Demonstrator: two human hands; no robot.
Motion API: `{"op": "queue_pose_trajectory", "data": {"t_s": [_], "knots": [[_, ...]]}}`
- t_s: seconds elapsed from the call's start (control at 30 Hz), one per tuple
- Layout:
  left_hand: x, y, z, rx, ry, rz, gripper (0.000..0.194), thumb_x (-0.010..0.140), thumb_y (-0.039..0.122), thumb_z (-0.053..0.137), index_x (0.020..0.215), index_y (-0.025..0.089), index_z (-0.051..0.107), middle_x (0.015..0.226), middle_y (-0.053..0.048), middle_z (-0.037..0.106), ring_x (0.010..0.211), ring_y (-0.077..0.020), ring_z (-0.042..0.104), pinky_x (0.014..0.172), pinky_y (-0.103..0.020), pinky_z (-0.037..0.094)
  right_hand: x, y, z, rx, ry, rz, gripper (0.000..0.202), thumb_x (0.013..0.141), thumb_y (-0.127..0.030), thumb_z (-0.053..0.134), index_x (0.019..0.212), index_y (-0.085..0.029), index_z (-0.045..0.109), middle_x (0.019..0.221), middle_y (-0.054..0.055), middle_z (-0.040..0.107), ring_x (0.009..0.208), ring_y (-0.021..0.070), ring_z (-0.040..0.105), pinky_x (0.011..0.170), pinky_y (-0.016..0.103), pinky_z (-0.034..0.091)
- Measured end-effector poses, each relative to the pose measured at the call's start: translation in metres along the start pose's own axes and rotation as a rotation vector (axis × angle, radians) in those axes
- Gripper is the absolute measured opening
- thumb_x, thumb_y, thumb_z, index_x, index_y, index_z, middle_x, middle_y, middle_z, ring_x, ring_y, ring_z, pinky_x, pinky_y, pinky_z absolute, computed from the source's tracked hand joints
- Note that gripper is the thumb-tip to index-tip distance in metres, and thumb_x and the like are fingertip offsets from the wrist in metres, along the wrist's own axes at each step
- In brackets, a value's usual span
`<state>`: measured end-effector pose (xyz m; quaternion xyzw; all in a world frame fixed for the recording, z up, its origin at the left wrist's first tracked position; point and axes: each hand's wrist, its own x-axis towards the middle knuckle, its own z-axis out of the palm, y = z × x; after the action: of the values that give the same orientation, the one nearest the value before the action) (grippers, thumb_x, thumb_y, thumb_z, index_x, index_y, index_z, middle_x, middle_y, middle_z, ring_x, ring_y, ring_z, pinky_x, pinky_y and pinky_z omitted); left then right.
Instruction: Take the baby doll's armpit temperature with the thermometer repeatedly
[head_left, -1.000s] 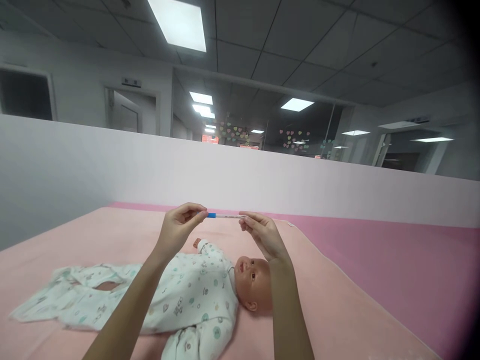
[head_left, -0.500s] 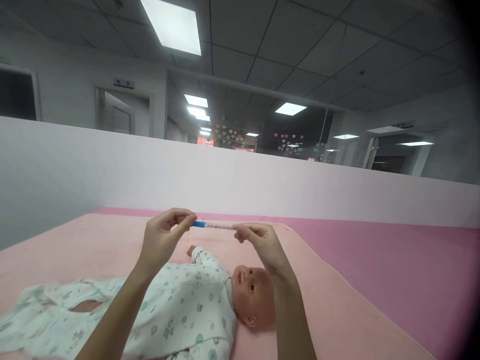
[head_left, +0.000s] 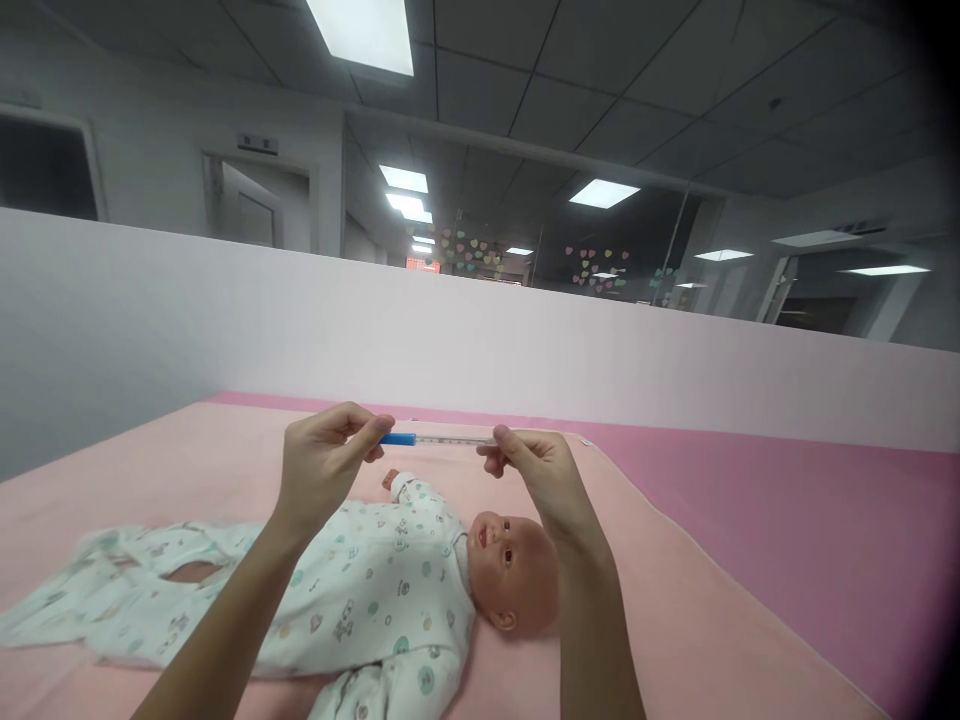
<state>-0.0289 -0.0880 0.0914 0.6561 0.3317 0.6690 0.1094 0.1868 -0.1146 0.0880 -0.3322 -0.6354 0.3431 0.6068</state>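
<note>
My left grip (head_left: 322, 460) is pinched together, thumb against fingers, on the blue end (head_left: 397, 439) of a slim thermometer (head_left: 454, 441). My right grip (head_left: 546, 475) pinches the other, paler end in the same way, its remaining fingers loosely curled underneath. The thermometer spans the gap between my two grips, nearly level; the small dark marks along its stem are too fine for me to read.

Below both grips a doll (head_left: 442, 560) lies on its back in a white printed suit (head_left: 337, 600), stretched out on a pale pink cloth (head_left: 675, 640). Its head (head_left: 517, 575) is below my right grip, partly hidden by my right forearm (head_left: 596, 630), and its legs run off to the left, behind my left forearm (head_left: 236, 615). One small doll hand (head_left: 391, 479) pokes from its sleeve just below the fingertips of my left grip, apart from them.

To the right of my right grip, past the cloth's edge, is a deeper pink surface (head_left: 810, 540). Beyond both grips stands a white partition (head_left: 487, 350), with heart-shaped stickers (head_left: 596, 268) and a doorway (head_left: 259, 205) above it.
</note>
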Motion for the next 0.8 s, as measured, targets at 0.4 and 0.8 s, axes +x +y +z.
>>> {"op": "queue_pose_trajectory", "data": {"t_s": [0.4,0.8], "knots": [[0.001,0.005,-0.004,0.075,0.051,0.024,0.031,0.076,0.037,0.060,0.052,0.019,0.055,0.046,0.003,0.051,0.046,-0.0087,0.046,0.048,-0.022,0.038,-0.001,-0.003,0.007,0.003,-0.003,0.025,0.040,0.076,-0.050,0.057,0.059,-0.016,0.068,0.058,0.004,0.061,0.056,0.0129,0.053,0.061,0.028,0.044],[-0.001,0.010,-0.001,0.140,0.127,-0.041,0.033,0.071,0.036,0.062,0.045,0.020,0.052,0.039,0.004,0.046,0.041,-0.0088,0.042,0.043,-0.023,0.035,0.004,0.004,0.013,-0.032,0.057,0.016,0.031,0.076,-0.045,0.058,0.068,-0.016,0.066,0.059,0.002,0.059,0.055,0.0113,0.053,0.053,0.024,0.043]]}}
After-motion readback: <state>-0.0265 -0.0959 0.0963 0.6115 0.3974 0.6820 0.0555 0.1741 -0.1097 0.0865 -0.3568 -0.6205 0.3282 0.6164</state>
